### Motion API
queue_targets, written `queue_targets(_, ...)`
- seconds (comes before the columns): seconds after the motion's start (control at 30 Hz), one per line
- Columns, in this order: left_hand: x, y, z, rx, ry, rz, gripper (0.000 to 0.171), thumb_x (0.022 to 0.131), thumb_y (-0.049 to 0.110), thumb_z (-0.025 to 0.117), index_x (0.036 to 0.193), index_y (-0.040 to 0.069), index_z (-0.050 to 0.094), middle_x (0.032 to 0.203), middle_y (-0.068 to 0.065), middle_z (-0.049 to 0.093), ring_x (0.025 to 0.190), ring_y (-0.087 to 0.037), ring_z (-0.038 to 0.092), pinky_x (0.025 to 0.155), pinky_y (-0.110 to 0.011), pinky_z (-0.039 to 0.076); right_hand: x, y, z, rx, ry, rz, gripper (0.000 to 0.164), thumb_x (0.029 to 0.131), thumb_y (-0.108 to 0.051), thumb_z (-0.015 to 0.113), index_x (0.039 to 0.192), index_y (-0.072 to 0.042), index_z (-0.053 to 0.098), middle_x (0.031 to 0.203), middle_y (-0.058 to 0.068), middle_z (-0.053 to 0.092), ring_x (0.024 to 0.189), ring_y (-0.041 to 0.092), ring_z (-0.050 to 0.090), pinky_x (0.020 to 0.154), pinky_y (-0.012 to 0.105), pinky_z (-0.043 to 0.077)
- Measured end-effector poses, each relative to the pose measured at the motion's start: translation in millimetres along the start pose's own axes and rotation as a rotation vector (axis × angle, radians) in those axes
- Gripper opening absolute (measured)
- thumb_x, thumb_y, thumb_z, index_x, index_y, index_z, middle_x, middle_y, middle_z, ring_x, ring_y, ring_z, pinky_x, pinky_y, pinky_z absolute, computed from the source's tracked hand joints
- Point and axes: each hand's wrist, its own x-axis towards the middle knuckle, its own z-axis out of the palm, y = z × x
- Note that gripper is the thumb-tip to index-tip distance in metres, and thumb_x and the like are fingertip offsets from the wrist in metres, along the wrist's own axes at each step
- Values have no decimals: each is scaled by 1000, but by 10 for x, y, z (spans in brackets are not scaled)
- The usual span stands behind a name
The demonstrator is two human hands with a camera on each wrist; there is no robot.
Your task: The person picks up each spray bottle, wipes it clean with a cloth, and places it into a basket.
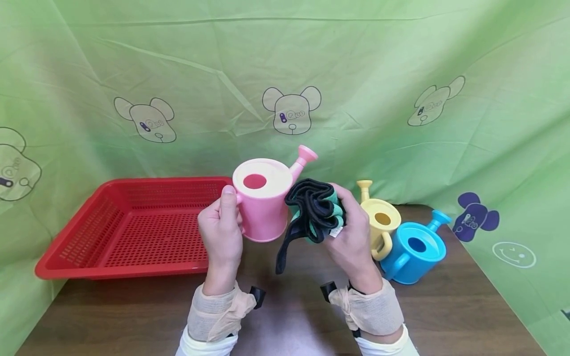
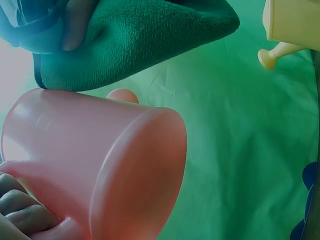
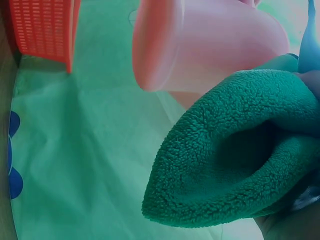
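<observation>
My left hand [image 1: 224, 230] grips the handle of a pink watering can [image 1: 263, 212], held upright above the table with its spout pointing right. In the left wrist view, the curled fingers [image 2: 22, 205] go round that handle. A bunched green cloth [image 1: 313, 207] with dark edging is in my right hand [image 1: 352, 237], and one dark strip of it hangs down. The cloth touches the can's side in the left wrist view. Its fuzzy green face and a fold show in the right wrist view, where most of the right hand is hidden.
A red plastic basket [image 1: 133, 269] with a perforated bottom stands on the brown table [image 1: 285, 316] at the left. At the right, a yellow watering can [image 1: 378, 217] and a blue watering can [image 1: 414, 252] stand side by side. A green curtain [image 1: 356, 59] hangs behind.
</observation>
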Motion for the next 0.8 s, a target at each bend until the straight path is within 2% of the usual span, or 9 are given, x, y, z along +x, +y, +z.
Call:
queue_targets(0.2,-6,5,-3,-11,-12,8,58,105,27,59,57,-1,41,48,4,37,45,-10,33,43,-21,31,-6,7,7,-14,-40,-10,51,80,3,80,129,0,66,118,17,74,109,15,68,103,19,50)
queue_targets(0.43,8,21,-12,-69,-18,5,58,105,26,58,59,-3,40,47,4,36,43,-10,30,42,-21,29,-21,27,4,-37,-76,1,54,78,3,81,130,-4,66,118,14,74,108,20,68,102,18,49)
queue_targets(0.6,19,32,-25,-121,-17,0,57,105,25,58,58,0,39,47,3,34,43,-11,26,42,-23,26,-19,39,6,-51,-108,-14,55,77,4,81,130,-5,67,118,13,74,107,24,69,102,18,50)
queue_targets(0.8,33,42,-31,-173,6,-6,57,105,24,57,55,5,38,46,2,31,43,-11,22,41,-23,22,-21,26,11,-46,-169,8,56,77,5,80,130,-7,67,120,11,73,109,19,69,101,20,51)
